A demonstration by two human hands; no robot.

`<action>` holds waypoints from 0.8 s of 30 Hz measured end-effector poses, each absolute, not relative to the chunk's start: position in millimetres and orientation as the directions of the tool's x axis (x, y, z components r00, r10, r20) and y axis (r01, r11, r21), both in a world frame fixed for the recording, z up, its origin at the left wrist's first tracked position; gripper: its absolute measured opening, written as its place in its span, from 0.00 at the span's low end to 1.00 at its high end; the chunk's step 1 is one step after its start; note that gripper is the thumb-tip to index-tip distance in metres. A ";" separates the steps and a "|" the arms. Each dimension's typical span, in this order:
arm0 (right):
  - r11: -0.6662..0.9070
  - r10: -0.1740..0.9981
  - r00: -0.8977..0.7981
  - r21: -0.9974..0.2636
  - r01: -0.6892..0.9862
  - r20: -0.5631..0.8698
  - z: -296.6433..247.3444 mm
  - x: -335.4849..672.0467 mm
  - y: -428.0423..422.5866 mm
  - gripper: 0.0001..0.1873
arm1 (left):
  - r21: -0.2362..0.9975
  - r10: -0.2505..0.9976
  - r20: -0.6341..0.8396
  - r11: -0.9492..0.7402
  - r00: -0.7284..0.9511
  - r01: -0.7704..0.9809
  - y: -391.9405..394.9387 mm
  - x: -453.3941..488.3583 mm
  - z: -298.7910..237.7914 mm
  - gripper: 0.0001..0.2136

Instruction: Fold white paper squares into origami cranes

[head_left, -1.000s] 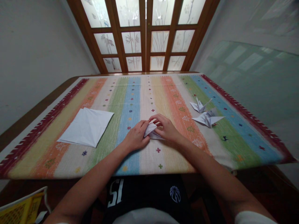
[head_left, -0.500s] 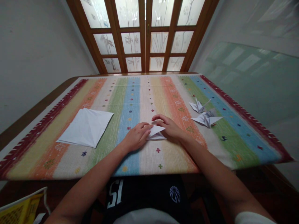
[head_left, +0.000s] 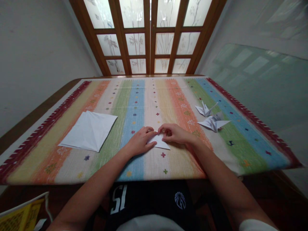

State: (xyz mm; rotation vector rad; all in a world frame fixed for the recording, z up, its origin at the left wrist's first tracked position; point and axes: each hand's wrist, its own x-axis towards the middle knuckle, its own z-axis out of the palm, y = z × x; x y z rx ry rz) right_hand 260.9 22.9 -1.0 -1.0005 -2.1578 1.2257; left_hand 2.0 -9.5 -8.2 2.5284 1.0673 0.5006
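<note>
The (head_left: 141, 140) left hand and right hand (head_left: 173, 134) hold their fingers together on folded white paper (head_left: 159, 142), hiding much of it (creases unreadable). A striped tablecloth (head_left: 154, 96) stretches toward frosted glass doors (head_left: 149, 41).

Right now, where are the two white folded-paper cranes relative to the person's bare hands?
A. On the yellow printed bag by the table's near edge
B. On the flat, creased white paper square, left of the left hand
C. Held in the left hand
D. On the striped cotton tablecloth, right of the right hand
D. One white paper crane and another white paper crane rest on the striped tablecloth, to the right of the right hand.
</note>
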 end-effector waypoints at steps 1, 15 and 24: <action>0.360 0.769 -0.638 -0.855 0.373 0.045 -0.8 260.3 22.6 0.12 | 0.435 0.737 0.176 -0.653 0.653 0.620 -9.3 2.1 -7.9 0.18; 0.561 0.753 -0.626 -0.694 0.452 0.201 -3.9 259.4 24.5 0.08 | 0.472 0.820 0.228 -0.564 0.524 0.677 1.2 -6.6 -14.8 0.07; 0.604 0.619 -0.761 -0.737 0.305 0.193 -1.5 259.5 24.8 0.18 | 0.537 0.773 0.254 -0.613 0.581 0.580 5.7 -8.0 -18.2 0.11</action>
